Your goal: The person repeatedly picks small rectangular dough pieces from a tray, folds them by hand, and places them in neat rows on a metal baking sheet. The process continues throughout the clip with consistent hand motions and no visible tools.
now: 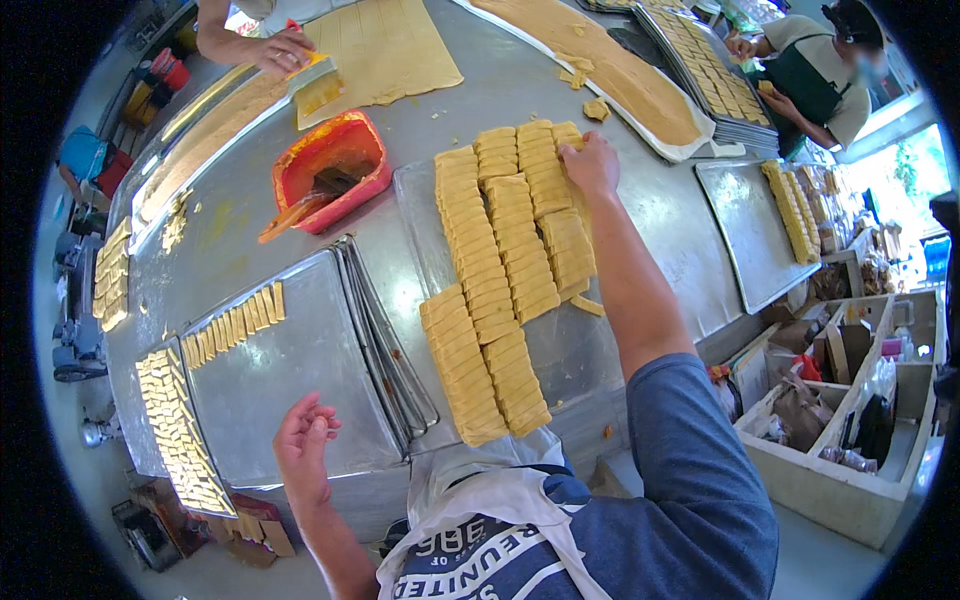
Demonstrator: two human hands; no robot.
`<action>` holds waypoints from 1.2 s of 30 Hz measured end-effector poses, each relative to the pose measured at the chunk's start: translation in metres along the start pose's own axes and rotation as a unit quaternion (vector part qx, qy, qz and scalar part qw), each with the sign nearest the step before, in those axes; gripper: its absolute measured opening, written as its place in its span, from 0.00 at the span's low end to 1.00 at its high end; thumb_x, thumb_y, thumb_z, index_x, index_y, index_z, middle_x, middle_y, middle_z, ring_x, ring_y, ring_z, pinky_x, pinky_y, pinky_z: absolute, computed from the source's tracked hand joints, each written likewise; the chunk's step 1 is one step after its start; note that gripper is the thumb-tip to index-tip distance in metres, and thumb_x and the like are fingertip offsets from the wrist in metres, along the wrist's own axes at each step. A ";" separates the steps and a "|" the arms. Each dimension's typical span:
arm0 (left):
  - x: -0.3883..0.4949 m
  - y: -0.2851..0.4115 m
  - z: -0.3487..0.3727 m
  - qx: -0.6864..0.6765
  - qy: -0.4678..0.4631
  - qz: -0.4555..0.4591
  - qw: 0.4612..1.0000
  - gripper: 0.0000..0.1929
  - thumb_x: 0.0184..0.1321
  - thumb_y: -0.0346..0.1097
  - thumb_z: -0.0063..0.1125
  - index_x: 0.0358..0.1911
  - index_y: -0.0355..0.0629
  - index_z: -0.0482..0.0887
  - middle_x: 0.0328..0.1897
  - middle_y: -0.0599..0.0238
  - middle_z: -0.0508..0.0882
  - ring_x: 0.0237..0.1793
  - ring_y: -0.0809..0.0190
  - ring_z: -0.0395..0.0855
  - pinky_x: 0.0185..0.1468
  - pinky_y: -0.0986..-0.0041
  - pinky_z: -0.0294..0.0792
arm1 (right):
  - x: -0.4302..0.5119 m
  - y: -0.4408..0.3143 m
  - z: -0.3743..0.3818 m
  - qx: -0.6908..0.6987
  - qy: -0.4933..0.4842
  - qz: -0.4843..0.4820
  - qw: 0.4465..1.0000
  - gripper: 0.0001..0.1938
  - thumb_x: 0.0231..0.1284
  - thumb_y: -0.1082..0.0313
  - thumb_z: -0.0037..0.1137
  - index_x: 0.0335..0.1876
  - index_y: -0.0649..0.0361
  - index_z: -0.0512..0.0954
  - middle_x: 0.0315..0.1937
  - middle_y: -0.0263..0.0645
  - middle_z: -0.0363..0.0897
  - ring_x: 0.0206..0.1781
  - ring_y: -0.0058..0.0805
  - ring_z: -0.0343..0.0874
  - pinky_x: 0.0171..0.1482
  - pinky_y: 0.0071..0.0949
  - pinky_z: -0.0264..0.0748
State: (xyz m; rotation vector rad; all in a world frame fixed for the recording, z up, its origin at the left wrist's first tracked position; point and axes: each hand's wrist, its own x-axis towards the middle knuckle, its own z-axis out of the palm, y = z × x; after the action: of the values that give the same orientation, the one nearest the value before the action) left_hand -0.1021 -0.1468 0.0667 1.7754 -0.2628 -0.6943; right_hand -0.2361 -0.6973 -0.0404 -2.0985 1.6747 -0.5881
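My right hand [592, 161] reaches to the far right end of a block of sliced dough strips [499, 232], stacked in several rows. Its thumb and fingers touch the last row there; whether they grip a strip is hidden. My left hand [306, 442] hovers with loosely curled fingers and nothing in it, above the near edge of a metal baking tray [292, 405]. A single line of dough strips [236, 322] lies along that tray's far side. One loose strip [587, 305] rests beside the block.
A red tub [330, 176] holds a dark tool and a wooden handle. Across the table, a person's hand [281, 54] holds a brush [315, 79] over a dough sheet [382, 52]. More trays [742, 225] stand right, near another person [814, 75]. Below is a divided bin [832, 465].
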 end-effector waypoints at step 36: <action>0.159 -0.058 -0.151 -0.221 -0.130 -0.092 0.962 0.17 0.73 0.33 0.55 0.60 0.31 0.78 0.43 0.60 0.85 0.39 0.65 0.86 0.42 0.75 0.80 | -0.354 -0.300 0.080 0.225 -0.356 -0.185 0.888 0.10 0.54 0.78 0.65 0.43 0.62 0.81 0.39 0.39 0.84 0.41 0.35 0.85 0.44 0.28 0.79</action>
State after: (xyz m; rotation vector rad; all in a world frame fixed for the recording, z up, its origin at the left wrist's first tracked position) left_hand 0.1022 -0.0884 -0.0126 1.2896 -0.1049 -1.0360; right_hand -0.0183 -0.2855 0.0267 -1.9362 0.6597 -0.2172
